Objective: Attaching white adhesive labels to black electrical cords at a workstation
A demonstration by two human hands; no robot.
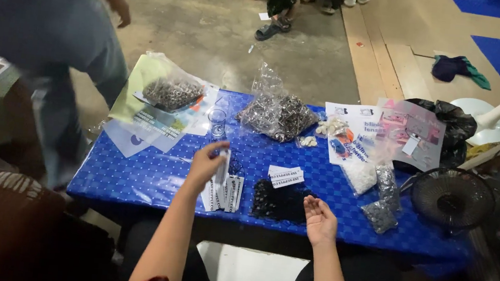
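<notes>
Fingers and thumb of the left hand [206, 165] are pinching a small white printed label card [221, 168], lifting it just above a stack of like cards [221, 193] lying on the low worktop covered in blue dotted cloth [134, 178]. The right hand [319, 221] is resting palm up at the near edge, its grip apart and holding nothing, just beside a heap of small black pieces [279, 202]. Behind the heap, another white label [286, 176] is lying flat. Farther back, a clear plastic bag of silvery metal rings [277, 113] and a small clear glass [217, 123] are standing. A person in pale trousers [44, 38] is standing at the left.
</notes>
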